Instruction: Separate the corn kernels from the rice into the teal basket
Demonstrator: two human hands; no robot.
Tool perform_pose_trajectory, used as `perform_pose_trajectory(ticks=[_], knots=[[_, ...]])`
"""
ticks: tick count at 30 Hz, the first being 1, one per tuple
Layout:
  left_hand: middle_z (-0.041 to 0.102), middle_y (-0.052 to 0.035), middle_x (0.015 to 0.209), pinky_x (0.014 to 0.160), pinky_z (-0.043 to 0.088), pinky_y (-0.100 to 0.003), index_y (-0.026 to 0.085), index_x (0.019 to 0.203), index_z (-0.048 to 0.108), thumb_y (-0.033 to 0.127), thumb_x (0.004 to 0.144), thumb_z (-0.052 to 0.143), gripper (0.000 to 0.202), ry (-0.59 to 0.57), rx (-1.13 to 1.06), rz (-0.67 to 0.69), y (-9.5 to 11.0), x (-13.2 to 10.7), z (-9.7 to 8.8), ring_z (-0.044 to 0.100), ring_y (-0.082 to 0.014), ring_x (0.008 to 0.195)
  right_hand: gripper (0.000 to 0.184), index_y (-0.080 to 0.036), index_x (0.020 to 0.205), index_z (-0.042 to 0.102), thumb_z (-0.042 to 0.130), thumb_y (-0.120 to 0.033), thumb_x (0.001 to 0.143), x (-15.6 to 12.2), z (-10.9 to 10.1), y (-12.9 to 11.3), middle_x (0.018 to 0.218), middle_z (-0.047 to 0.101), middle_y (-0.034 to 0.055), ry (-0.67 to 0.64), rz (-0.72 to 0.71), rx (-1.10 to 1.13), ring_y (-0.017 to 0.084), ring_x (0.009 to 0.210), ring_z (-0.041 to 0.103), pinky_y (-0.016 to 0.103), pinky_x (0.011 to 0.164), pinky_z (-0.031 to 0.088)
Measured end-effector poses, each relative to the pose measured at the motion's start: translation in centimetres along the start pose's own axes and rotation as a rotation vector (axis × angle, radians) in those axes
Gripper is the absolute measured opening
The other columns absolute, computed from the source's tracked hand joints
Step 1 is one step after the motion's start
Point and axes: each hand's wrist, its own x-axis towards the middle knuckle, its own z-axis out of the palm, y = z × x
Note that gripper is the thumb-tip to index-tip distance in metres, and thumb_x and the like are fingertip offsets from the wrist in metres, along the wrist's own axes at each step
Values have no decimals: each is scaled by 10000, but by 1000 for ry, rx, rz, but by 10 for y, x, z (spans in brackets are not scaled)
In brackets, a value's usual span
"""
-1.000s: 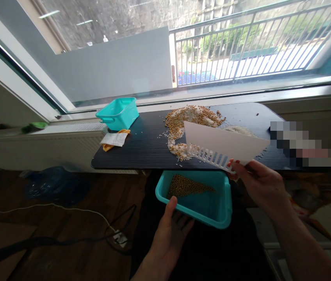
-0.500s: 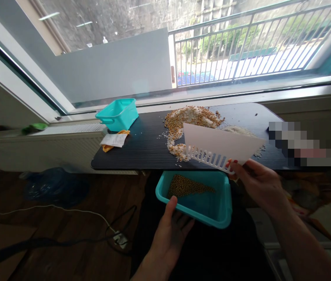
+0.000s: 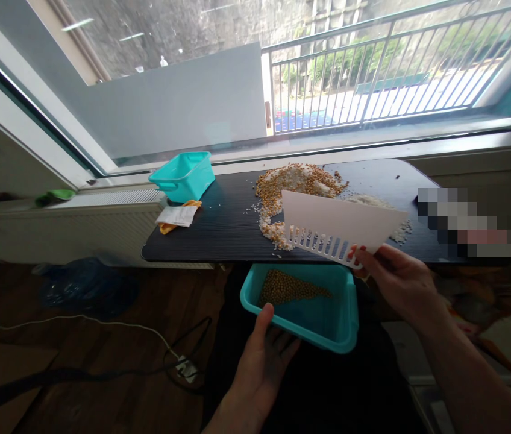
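- A radiator (image 3: 115, 232) stands below the window at far left; crumpled blue plastic (image 3: 86, 289) lies on the floor near it.
- A yellow cloth (image 3: 168, 229) lies on the bench (image 3: 219, 235) near its left end, a white paper (image 3: 177, 216) over it.
- The back tub (image 3: 187, 184), teal, sits just behind the cloth, near the window.
- The left hand (image 3: 264, 349) grips the near tub (image 3: 316, 325), thumb at the rim and the other fingers beneath.
- The near tub, also teal, is tilted in front of the bench's front edge; its beans (image 3: 282, 286) are gathered mostly toward its left and far side.
- A mixed pile (image 3: 289, 176) of tan and white grains spreads over the bench.
- The white sheet (image 3: 337, 217) is partly in front of the pile, slots along its lower edge; whether it touches the bench, I cannot tell.
- The right hand (image 3: 400, 280) pinches the sheet's lower right corner between thumb and fingers.
- Pale grains (image 3: 402, 231) lie behind the sheet's right end.
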Motion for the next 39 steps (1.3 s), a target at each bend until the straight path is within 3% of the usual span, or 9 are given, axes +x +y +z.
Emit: perform_pose_trajectory(ticks=[12, 23, 31, 39], knots=[[643, -153, 1229, 1020, 453, -420, 176, 1294, 525, 476, 851, 582, 538, 3, -7, 8, 0, 0, 0, 615, -273, 1140, 299, -231, 727, 725, 742, -525, 675, 0, 0, -1, 662, 720, 5, -20, -9, 0, 176, 602, 665, 273, 589, 560], [649, -135, 1233, 1014, 456, -413, 180, 1293, 529, 462, 872, 558, 508, 7, -13, 1, 1, 0, 1, 629, -261, 1108, 275, -258, 765, 740, 722, -524, 698, -3, -5, -2, 767, 753, 18, -60, -32, -37, 199, 665, 674, 311, 649, 570], [632, -146, 1264, 1037, 439, -407, 148, 1265, 549, 477, 869, 558, 516, -10, -4, -2, 1, -2, 0, 595, -269, 1167, 329, -224, 746, 724, 729, -545, 676, 5, 4, 3, 747, 751, 29, -89, -1, -6, 198, 670, 682, 290, 643, 563], [640, -130, 1257, 1010, 463, -403, 173, 1282, 535, 472, 872, 557, 509, 0, -4, 3, 0, 1, -1, 615, -262, 1132, 280, -256, 750, 729, 720, -531, 693, 0, -10, -1, 735, 739, 5, -79, -37, -81, 170, 651, 662, 261, 632, 557]])
